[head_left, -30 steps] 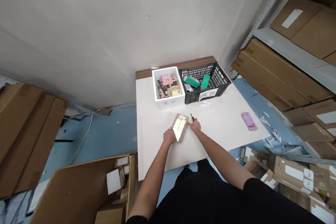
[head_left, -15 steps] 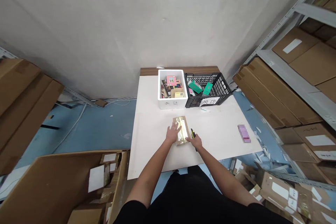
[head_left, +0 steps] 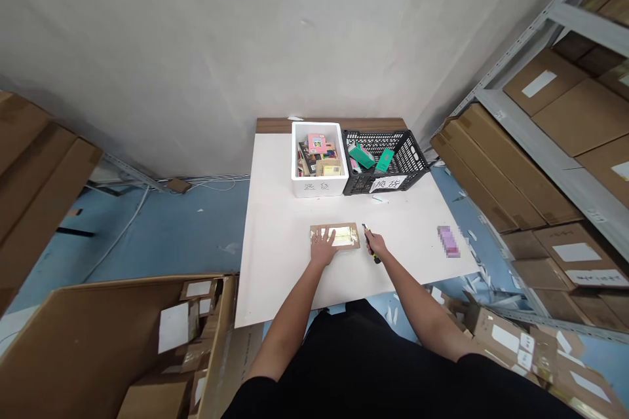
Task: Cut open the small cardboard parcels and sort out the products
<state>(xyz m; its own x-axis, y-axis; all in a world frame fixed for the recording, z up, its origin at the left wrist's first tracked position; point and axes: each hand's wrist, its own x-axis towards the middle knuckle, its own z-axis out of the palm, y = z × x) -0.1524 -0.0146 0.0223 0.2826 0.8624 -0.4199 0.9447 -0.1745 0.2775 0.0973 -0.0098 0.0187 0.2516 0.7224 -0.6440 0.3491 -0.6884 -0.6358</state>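
A small flat cardboard box (head_left: 350,236), wrapped in shiny clear tape, lies crosswise on the white table (head_left: 275,255). My left hand (head_left: 323,249) rests on its left half with the fingers spread. To the right of the box, a little apart from it, my right hand (head_left: 376,244) is closed around a yellow and black utility knife (head_left: 377,259). The knife's front end points away from me towards the crates. Whether the blade is out is too small to tell.
Behind the box stand a white foam bin (head_left: 319,188) of small boxes and books and a black plastic crate (head_left: 415,173) with green packs. A blurred purple item (head_left: 448,242) lies at the right. A large carton (head_left: 132,321) stands at lower left; shelves (head_left: 555,137) hold cartons at right.
The box has been turned from lengthwise to crosswise. My right hand has left its edge and moved slightly right, now gripping the knife at a steeper forward angle. The view has shifted slightly.
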